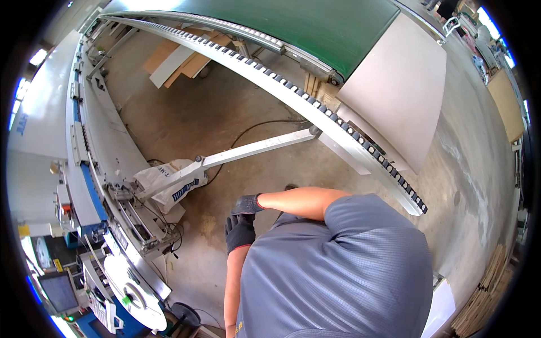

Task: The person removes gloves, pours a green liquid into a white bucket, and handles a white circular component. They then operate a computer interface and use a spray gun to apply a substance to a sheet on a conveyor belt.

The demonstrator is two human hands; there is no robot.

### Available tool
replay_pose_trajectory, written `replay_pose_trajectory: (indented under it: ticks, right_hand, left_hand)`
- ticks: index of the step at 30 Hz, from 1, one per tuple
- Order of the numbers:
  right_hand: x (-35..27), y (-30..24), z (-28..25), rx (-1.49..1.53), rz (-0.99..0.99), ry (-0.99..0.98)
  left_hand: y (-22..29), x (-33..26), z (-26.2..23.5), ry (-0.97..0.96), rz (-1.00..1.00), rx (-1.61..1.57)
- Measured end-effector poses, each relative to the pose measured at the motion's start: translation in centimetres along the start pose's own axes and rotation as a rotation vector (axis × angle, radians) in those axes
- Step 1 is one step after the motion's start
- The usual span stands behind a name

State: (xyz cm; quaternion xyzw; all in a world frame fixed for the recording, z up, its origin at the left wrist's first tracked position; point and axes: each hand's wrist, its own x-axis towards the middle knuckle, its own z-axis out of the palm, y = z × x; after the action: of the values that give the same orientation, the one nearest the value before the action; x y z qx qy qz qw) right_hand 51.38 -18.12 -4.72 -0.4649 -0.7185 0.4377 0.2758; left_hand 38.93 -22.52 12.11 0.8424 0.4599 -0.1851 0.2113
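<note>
Both of my hands wear dark work gloves with red cuffs, and they meet in front of my body. My left hand (pixel 240 234) points away from me, its fingers stretched and slightly apart, and no object shows in it. My right hand (pixel 246 204) reaches across from the right, with its fingers bent down together at the left hand's fingertips. What those right fingers hold, if anything, is hidden. Close to the hands on the left lies a white printed sack (pixel 172 183). A pale metal brace (pixel 259 147) runs just beyond them.
A long roller rail (pixel 270 84) slants across the front, beside a green conveyor belt (pixel 315 22) and a pale panel (pixel 394 84). Along the left runs a machine (pixel 127 208) with a white reel (pixel 132 296) and a monitor (pixel 58 291). Loose boards (pixel 180 59) lie beyond the rail.
</note>
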Motion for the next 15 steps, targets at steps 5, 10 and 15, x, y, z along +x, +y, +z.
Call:
replay_pose_trajectory:
  ticks: [5,10,15]
  right_hand:
    - [-0.7,-7.3,0.6,0.770,0.667,-0.274]
    - [1.7,-11.9,7.3,0.522,0.439,-0.298]
    - [5.3,-7.8,16.4,-0.284,-0.044,-0.179]
  left_hand:
    - [-5.6,-4.2,1.4,0.021,-0.007,-0.031]
    - [-10.8,-9.4,4.9,0.169,-0.141,-0.210]
    - [-14.4,-15.9,5.1,0.265,-0.093,-0.299]
